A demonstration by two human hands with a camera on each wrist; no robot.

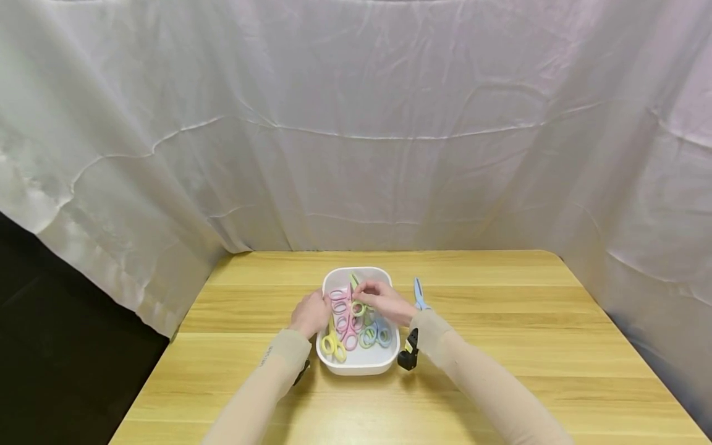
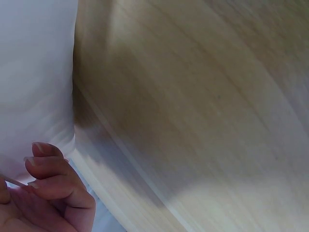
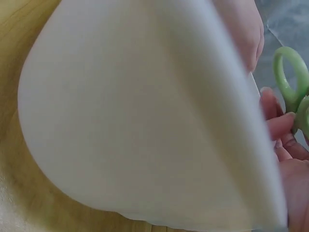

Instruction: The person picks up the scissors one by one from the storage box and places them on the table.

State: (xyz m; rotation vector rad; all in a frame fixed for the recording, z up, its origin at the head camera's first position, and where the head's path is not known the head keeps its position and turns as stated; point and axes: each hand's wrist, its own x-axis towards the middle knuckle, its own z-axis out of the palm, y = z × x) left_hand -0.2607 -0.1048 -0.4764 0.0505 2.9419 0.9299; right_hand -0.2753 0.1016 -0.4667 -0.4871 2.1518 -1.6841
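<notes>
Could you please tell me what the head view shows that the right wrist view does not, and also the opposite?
Only the head view: the yellow scissors, pink scissors and blue scissors lying inside the white bin, plus a blue item on the wooden table to the right of it.

Only the right wrist view: a close look at the bin's outer surface, filling most of the picture.

Both: the bin, some table, the green scissors in the right hand, and at least part of the left hand.

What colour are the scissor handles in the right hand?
The scissor handles are light green, clearest in the right wrist view.
</notes>
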